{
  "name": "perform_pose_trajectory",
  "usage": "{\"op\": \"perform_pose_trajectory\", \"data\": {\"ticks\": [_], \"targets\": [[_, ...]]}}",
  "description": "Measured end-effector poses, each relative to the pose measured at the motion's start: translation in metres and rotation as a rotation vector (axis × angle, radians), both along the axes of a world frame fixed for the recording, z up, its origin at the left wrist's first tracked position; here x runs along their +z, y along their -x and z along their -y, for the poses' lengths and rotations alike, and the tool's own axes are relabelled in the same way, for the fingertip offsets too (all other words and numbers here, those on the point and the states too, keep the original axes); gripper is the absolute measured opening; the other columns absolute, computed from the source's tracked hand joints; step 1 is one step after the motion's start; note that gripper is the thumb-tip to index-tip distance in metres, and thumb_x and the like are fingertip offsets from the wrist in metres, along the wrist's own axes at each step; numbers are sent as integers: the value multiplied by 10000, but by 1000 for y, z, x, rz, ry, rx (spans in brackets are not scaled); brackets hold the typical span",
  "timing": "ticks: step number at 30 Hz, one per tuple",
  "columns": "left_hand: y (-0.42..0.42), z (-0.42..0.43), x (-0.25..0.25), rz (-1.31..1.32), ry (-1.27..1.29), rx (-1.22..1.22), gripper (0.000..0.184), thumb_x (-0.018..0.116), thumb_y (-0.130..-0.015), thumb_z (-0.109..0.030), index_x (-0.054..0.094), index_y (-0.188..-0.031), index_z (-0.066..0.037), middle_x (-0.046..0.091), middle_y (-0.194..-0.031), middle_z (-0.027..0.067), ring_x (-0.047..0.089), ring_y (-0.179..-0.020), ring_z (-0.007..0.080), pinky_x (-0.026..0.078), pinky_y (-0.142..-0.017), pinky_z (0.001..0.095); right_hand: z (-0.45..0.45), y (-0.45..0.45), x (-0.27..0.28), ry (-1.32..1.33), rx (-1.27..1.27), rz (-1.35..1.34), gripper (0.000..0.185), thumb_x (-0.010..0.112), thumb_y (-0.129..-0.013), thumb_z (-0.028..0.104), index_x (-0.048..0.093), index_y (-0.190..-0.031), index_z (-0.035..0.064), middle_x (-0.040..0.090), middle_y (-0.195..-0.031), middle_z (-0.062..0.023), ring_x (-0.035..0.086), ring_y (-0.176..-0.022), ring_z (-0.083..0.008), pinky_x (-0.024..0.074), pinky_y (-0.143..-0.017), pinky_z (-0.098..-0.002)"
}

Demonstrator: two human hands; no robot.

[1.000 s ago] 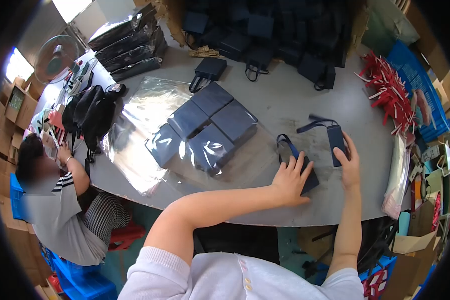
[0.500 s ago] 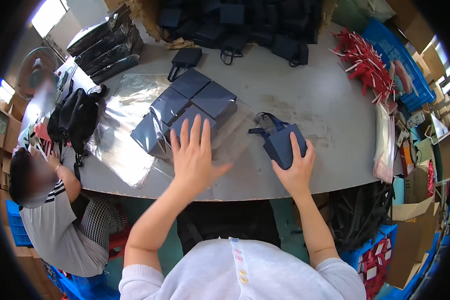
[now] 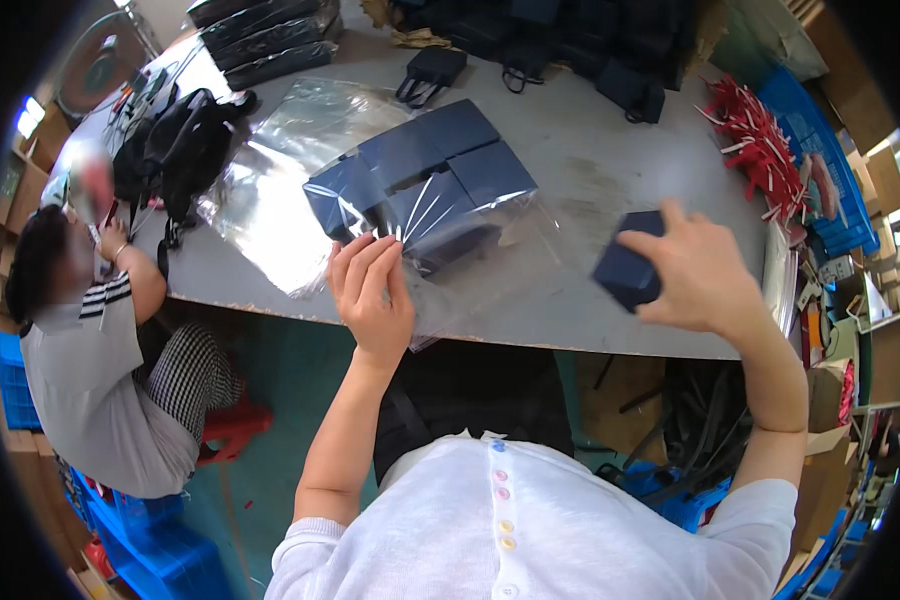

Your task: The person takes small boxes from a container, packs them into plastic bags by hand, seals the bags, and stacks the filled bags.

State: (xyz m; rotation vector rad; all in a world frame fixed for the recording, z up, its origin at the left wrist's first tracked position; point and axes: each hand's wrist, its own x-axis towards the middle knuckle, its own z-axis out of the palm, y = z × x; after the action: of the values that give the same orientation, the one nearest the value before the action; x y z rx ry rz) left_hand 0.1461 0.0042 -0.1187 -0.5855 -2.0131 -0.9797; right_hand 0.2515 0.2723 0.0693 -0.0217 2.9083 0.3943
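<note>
Left hand has its fingers drawn together, pinching the near edge of a clear plastic bag, with creases fanning out from the fingertips. Just beyond those fingers, a block of dark blue boxes sits side by side on the table, with the shiny film lying over part of it.

Well to the right of that hand, the right hand is curled around a single dark blue box, thumb and fingers gripping it; motion blurs both slightly.

Farther off beyond the left hand lie a small dark bag with handles and, to its left, wrapped black bundles. A black bag rests to the left of the film, near a seated co-worker. Beyond the right hand, to its right, red and white strips lie beside a blue crate.
</note>
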Motion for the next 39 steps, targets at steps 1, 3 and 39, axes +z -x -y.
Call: {"op": "perform_pose_trajectory", "data": {"ticks": [1, 3, 39], "targets": [[-5, 6, -3, 7, -6, 5, 118, 656, -817, -2, 708, -912, -49, 691, -1010, 39, 610, -1036, 262, 373, -1040, 467, 11, 5, -11, 109, 121, 3, 576, 795, -579, 316, 676, -1127, 186, 537, -1067, -178, 632, -888, -363, 537, -773, -424], [-16, 19, -7, -6, 24, 34, 177, 656, -791, 29, 698, -950, -37, 670, -1019, 74, 598, -1023, 285, 406, -996, 451, 45, 15, -32, 335, 203, 128, 650, 777, -596, 364, 646, -1213, 206, 525, -1167, -203, 614, -967, -381, 515, -834, -446], [-51, 47, -49, 512, 92, -67, 138, 683, -767, -60, 555, -717, -46, 567, -708, 91, 560, -718, 292, 386, -766, 399, 159, 50, -208, 1150, 241, -451, 439, 527, -678, -33, 548, -1115, -29, 522, -1060, -220, 481, -1062, -428, 423, -934, -466]]}}
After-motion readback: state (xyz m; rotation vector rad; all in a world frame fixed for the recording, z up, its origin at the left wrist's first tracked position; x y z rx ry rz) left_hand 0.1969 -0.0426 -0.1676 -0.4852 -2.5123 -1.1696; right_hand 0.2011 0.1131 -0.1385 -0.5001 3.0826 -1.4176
